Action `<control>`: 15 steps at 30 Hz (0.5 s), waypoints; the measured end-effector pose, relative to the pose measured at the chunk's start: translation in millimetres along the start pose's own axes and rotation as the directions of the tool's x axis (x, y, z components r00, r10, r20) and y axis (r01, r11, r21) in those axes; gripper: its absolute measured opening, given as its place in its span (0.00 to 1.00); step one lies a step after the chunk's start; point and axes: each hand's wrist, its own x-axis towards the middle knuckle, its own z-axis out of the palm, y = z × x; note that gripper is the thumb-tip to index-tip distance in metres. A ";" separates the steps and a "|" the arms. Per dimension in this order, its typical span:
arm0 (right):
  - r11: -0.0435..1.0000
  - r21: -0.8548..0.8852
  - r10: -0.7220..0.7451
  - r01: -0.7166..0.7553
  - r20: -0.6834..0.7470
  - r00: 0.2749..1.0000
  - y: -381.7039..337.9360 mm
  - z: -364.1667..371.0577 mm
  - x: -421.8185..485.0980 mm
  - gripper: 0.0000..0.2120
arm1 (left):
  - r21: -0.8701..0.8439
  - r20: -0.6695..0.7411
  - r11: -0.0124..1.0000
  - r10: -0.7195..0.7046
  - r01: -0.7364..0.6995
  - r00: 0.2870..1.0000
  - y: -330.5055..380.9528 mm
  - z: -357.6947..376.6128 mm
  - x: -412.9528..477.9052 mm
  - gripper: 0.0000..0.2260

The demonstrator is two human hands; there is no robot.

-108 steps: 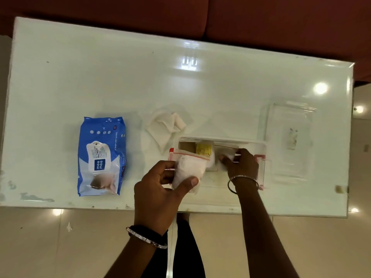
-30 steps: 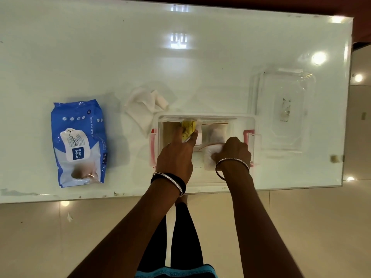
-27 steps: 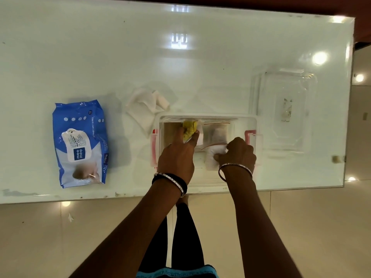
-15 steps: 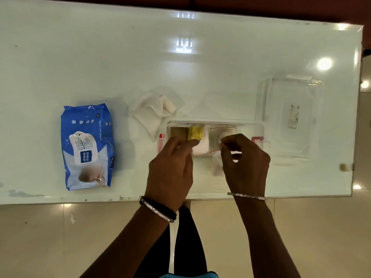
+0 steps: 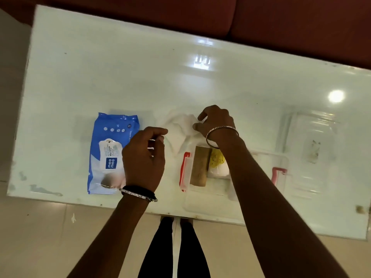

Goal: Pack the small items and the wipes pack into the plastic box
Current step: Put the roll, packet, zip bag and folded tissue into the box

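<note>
The clear plastic box [image 5: 259, 159] with red clips stands near the table's front edge. Inside it lie a brown packet [image 5: 199, 167], a yellow item [image 5: 216, 157] and a white bag [image 5: 219, 170]; my right forearm hides part of the box. Just beyond its left end lies a crumpled white cloth [image 5: 177, 130]. My right hand [image 5: 215, 122] reaches over the box and pinches the cloth's right edge. My left hand [image 5: 143, 159] hovers between the cloth and the blue wipes pack [image 5: 111, 151], fingers curled and apart, holding nothing.
The box's clear lid [image 5: 310, 145] lies flat to the right of the box. The white glossy table [image 5: 140, 77] ends close to my legs; a dark red sofa runs along its far side.
Both hands have left the box. My right hand moved up and left onto the white cloth. My left hand moved left toward the wipes pack. The view shifted left.
</note>
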 end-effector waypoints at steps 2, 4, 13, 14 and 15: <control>0.999 -0.045 0.015 -0.015 0.000 1.000 -4.8 4.9 7.5 0.17 | -0.004 0.020 1.000 -0.015 0.015 1.000 -4.6 0.7 2.9 0.08; 0.996 -0.084 0.030 -0.028 0.028 0.999 -6.2 8.5 11.1 0.21 | 0.008 0.027 1.000 -0.018 0.018 0.999 -7.5 1.3 5.8 0.08; 0.967 0.107 -0.208 0.230 -0.187 0.960 -10.8 -7.2 -8.4 0.14 | -0.004 0.008 0.998 0.060 -0.060 0.998 17.1 -6.8 18.7 0.07; 0.939 0.154 -0.269 0.307 -0.227 0.936 -11.4 -13.1 -17.4 0.14 | -0.006 0.004 0.996 0.088 -0.088 0.996 22.9 -8.7 20.4 0.08; 0.903 0.195 -0.329 0.383 -0.260 0.908 -12.2 -19.6 -28.0 0.14 | -0.007 -0.003 0.992 0.126 -0.126 0.992 29.7 -11.0 22.0 0.09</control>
